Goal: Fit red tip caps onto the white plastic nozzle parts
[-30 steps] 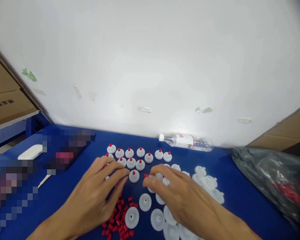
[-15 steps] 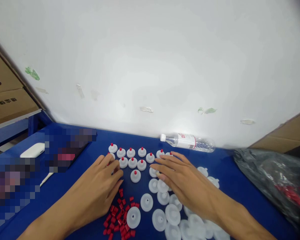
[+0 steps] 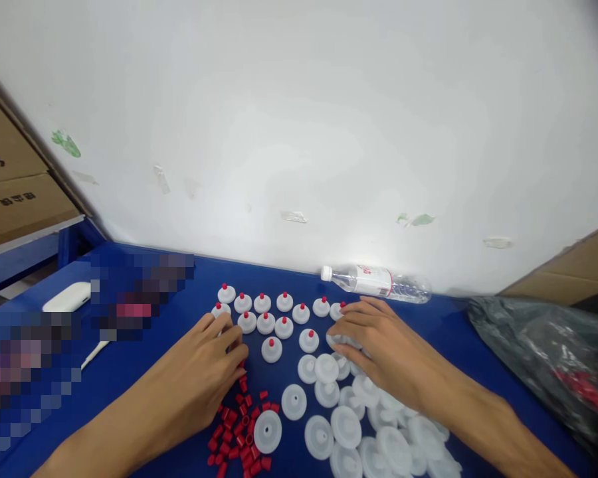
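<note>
My left hand (image 3: 204, 362) is bent over the table beside a pile of small red caps (image 3: 239, 435). Its thumb and fingers are closed on a red cap (image 3: 242, 364), mostly hidden by the fingertips. On the right, my right hand (image 3: 379, 342) curls its fingers and thumb around a translucent white plastic disc (image 3: 339, 340), above a heap of similar discs (image 3: 346, 427). Between the hands stand several white discs topped with red caps (image 3: 266, 323), in loose rows. One capped disc (image 3: 309, 340) sits just left of my right fingertips. Two uncapped discs (image 3: 294, 402) lie near the red pile.
A clear plastic bottle (image 3: 373, 281) lies along the white wall (image 3: 299, 133). At the right is a dark plastic bag (image 3: 533, 358) with red pieces inside. A white device (image 3: 67, 297) and pixelated items are on the blue table (image 3: 144, 362) at left, near cardboard boxes (image 3: 14, 179).
My right hand has moved right, off a disc that now shows its red cap, and onto another white disc. My left hand has barely shifted; a red cap now shows at its fingertips.
</note>
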The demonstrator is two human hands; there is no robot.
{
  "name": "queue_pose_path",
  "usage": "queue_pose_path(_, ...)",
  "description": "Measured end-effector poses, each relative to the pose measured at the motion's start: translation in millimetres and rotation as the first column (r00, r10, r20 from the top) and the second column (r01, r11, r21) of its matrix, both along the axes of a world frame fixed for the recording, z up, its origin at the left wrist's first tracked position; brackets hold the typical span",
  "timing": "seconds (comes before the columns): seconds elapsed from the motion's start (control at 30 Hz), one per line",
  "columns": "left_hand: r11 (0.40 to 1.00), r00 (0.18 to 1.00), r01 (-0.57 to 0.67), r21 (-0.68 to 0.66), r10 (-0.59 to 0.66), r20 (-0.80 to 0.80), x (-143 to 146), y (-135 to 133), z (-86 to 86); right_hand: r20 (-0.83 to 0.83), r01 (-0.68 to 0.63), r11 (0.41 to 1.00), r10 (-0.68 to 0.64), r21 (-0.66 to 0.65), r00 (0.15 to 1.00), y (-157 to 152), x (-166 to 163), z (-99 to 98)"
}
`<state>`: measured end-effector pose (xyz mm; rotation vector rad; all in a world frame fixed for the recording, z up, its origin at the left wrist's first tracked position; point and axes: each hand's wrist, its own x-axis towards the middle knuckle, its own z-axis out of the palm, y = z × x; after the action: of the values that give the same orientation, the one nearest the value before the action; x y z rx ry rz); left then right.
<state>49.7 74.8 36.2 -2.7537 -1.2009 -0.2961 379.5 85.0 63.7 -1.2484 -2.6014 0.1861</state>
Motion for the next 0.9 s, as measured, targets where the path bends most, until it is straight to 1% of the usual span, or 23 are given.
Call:
queue_pose_path(0.07,1.000,0.999,0.005,0.011,-0.004,-0.041,1.5,-1.0,2.6,-0.010,-0.006,1.000,0.007,0.010,1.000,1.7,-1.4,-1.4)
queue_pose_path(0.13,1.000,0.999,0.005,0.010,-0.005,-0.037,2.6,-1.9,7.0,-0.024,-0.015,1.000,0.016,0.025,1.000,3.1,-2.0,-1.0)
queue_pose_path(0.2,0.999,1.000,0.012,0.033,-0.012,0.016,3.4,-2.3,12.2,-0.044,-0.020,0.999,0.022,0.047,0.999,3.2,-2.1,1.2)
queue_pose_path(0.27,0.996,0.996,0.032,0.085,-0.039,0.078,4.2,-2.2,16.8,-0.065,-0.012,0.997,0.017,0.074,0.998,1.5,-2.4,4.6)
queue_pose_path(0.4,0.977,0.982,0.095,0.193,-0.124,0.144,7.2,-3.0,21.1,-0.096,0.060,0.993,-0.050,0.105,0.994,-5.6,-4.2,10.9)
queue_pose_path(0.5,0.960,0.971,0.105,0.261,-0.156,0.184,10.7,-6.8,18.4,-0.129,0.089,0.995,-0.083,0.039,0.988,-11.4,-8.1,14.8)
queue_pose_path(0.57,0.953,0.962,0.106,0.283,-0.170,0.212,13.0,-10.0,14.4,-0.164,0.079,0.997,-0.082,-0.026,0.983,-15.3,-12.2,18.3)
queue_pose_path(0.63,0.952,0.952,0.106,0.287,-0.181,0.248,15.0,-12.7,9.9,-0.181,0.059,0.997,-0.068,-0.056,0.981,-19.3,-16.9,21.6)
queue_pose_path(0.73,0.952,0.930,0.121,0.279,-0.207,0.303,18.1,-16.0,3.9,-0.179,0.023,0.999,-0.029,-0.034,0.983,-25.1,-23.3,22.4)
queue_pose_path(0.83,0.955,0.907,0.142,0.261,-0.231,0.353,22.8,-20.1,0.1,-0.210,-0.063,0.998,0.061,-0.001,0.976,-30.2,-28.5,18.4)
queue_pose_path(0.9,0.961,0.884,0.134,0.242,-0.226,0.409,26.4,-23.4,-0.9,-0.238,-0.125,0.992,0.126,0.019,0.963,-33.3,-32.2,16.1)
